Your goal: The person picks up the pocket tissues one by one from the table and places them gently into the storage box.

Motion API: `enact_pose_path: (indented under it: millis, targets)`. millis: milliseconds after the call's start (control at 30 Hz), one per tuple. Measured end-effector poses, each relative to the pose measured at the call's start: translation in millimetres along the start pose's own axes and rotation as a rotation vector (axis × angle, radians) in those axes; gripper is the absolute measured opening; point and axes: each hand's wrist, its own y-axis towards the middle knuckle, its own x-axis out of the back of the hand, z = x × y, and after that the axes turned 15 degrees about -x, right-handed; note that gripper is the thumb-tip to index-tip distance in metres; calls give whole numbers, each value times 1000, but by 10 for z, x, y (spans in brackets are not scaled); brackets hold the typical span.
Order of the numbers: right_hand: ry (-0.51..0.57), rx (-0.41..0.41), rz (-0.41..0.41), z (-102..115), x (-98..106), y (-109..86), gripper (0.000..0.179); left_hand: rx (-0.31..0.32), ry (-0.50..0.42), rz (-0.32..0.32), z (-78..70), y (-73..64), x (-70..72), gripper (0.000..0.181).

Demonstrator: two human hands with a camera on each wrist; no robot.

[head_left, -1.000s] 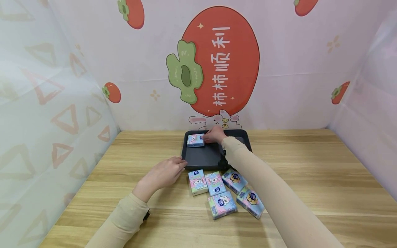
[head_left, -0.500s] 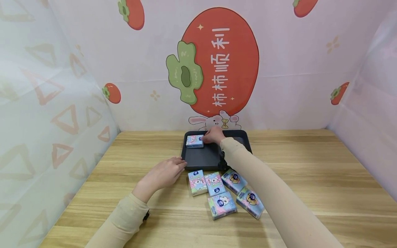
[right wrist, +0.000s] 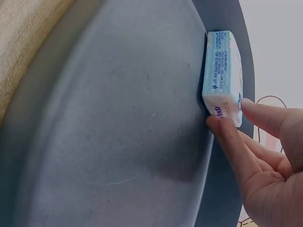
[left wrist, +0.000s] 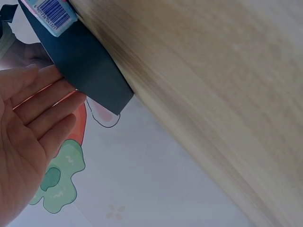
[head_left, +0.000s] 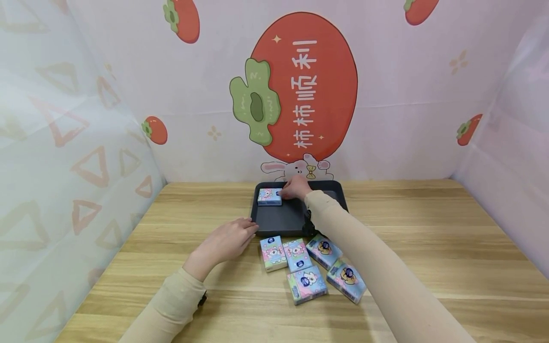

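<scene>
Inside the tray (head_left: pixel 276 221), far-left corner: pack (head_left: pixel 269 197) | my right hand (head_left: pixel 297 187) pinches its right end | my left hand (head_left: pixel 226 239), fingers extended, sits at the near-left corner | risk: pushing one end could swivel it askew

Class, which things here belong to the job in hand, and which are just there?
Likely in the job:
dark tray
packet inside it
five packets in front
left hand at the rim
right hand

Just there:
wooden table
printed backdrop
</scene>
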Motion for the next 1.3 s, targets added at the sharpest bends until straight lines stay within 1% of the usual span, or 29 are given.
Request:
enact_pose_path:
  millis: [233, 367, 433, 533, 633, 767, 1067, 1300]
  targets:
    - [-52, 5, -22, -1, 12, 10, 22, 1, -7, -1, 0, 5, -9, 24]
    - [-102, 45, -51, -25, 26, 32, 26, 3, -21, -4, -2, 6, -19, 24]
    - [-152, 73, -77, -41, 40, 33, 30, 8, -24, 1, -6, 6, -19, 24]
    - [-225, 101, -117, -44, 70, -31, 31, 14, -30, 14, -12, 8, -15, 25]
    - [-273, 117, -143, -29, 112, -135, 29, 19, -33, 24, -11, 10, -12, 26]
    - [-277, 132, -152, -21, 171, -220, 28, 25, -31, 33, -5, 12, -11, 26]
    - [-281, 171, -181, -84, 268, -265, 24, 27, -22, 45, 1, 18, -15, 26]
    - [-282, 196, -174, -102, 375, -384, 21, 41, -41, 53, -8, 17, 1, 27]
